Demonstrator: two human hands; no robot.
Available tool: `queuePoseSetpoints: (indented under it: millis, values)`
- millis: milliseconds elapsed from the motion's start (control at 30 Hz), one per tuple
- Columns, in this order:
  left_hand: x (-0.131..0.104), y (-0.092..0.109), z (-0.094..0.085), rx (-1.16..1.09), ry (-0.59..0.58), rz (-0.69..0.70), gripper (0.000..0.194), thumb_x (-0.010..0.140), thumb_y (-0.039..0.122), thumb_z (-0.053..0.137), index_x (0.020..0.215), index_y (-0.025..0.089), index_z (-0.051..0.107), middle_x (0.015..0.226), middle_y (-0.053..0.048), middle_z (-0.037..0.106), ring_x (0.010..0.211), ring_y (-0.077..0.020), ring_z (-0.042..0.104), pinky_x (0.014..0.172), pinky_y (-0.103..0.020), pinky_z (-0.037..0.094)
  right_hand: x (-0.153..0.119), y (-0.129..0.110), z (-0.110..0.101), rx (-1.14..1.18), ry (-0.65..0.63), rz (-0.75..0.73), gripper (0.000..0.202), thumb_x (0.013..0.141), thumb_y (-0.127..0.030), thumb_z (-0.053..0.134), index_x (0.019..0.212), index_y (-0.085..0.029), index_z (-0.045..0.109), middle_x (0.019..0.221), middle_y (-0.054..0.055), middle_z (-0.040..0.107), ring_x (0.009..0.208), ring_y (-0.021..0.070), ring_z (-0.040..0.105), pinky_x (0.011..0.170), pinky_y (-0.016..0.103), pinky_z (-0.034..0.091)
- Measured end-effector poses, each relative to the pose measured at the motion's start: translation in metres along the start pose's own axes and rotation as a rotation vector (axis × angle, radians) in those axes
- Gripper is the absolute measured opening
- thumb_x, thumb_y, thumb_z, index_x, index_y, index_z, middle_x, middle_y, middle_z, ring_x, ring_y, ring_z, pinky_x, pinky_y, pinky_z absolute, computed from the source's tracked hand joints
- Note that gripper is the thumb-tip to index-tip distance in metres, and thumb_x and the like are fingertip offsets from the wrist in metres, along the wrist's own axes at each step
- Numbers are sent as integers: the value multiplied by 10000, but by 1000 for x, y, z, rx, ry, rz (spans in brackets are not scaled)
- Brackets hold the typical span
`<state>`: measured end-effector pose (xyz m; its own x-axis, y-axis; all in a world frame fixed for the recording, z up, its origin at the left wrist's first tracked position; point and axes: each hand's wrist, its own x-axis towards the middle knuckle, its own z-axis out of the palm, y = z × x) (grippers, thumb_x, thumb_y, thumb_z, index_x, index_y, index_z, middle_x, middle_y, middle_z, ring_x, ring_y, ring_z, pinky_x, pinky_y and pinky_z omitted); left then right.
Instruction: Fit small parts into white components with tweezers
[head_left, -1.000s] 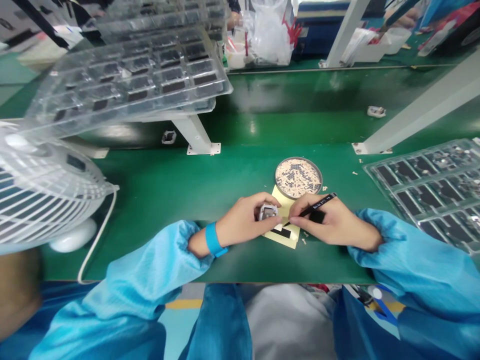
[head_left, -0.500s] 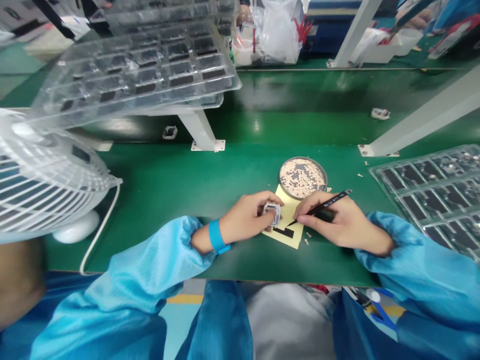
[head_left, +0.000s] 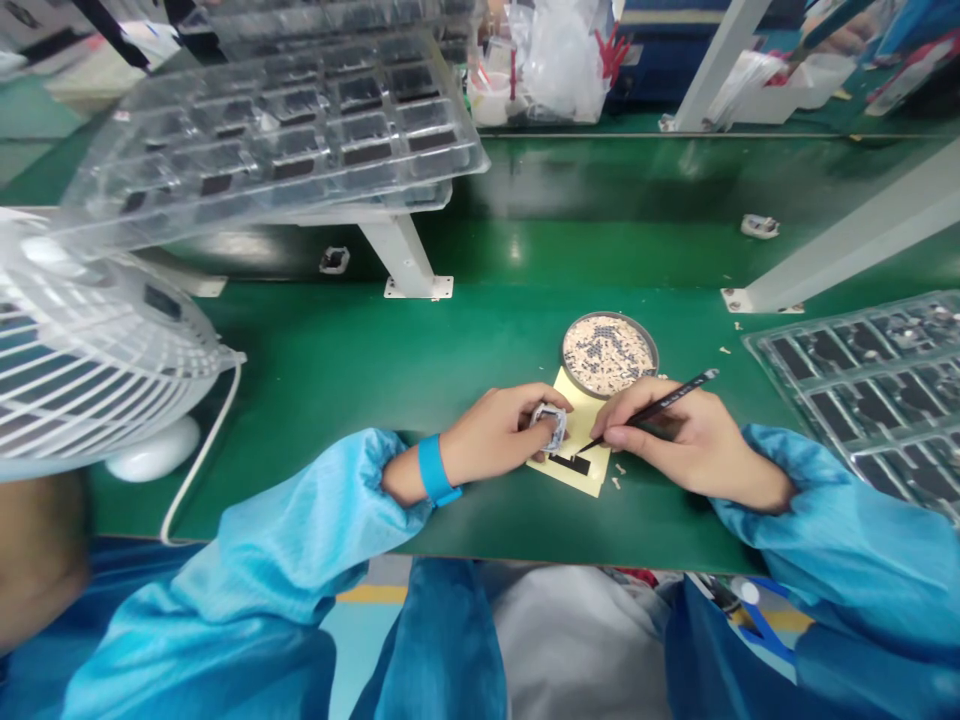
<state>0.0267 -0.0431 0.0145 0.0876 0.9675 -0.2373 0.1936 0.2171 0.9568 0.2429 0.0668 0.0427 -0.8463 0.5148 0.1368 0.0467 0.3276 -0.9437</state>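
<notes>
Green table fills the middle, with a big white fan at the left and clear trays up on a stand. More trays lie at the right. A round dish of tiny bits sits by a yellow card. The left hand pinches a small gray part over the card. The right hand has its fingers tight on black tweezers, tips just beside the part.
</notes>
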Motion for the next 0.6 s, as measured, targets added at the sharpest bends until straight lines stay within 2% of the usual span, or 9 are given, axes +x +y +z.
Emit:
queuePoseSetpoints:
  millis: [133, 200, 400, 600]
  values:
    - [3, 1, 2, -167, -17, -33, 240, 884, 235, 581, 1107, 167, 637, 894, -67, 734, 673, -151, 691, 585, -247, 551, -1, -2, 5, -69, 187, -124, 149, 845, -135, 761, 920, -226, 671, 922, 28, 741, 876, 202, 724, 829, 345, 594]
    - [4, 3, 2, -216, -16, -39, 230, 877, 222, 587, 1091, 152, 638, 891, -72, 731, 670, -147, 683, 591, -252, 557, -2, -1, 7, -110, 233, -164, 190, 824, -112, 778, 932, -229, 673, 940, 27, 747, 888, 206, 727, 839, 349, 595]
    - [3, 10, 1, -203, -5, -69, 209, 877, 169, 581, 1077, 142, 638, 849, -51, 735, 600, -104, 667, 545, -190, 525, -2, 1, 11, -145, 199, -213, 197, 837, -96, 761, 967, -233, 704, 986, 32, 756, 921, 214, 732, 867, 364, 605]
    - [2, 12, 1, -173, -3, -96, 208, 900, 159, 561, 1092, 135, 636, 822, -42, 723, 594, -101, 669, 517, -172, 508, -1, 4, 11, -146, 185, -221, 221, 834, -84, 757, 993, -232, 718, 1006, 31, 755, 935, 220, 730, 864, 376, 614]
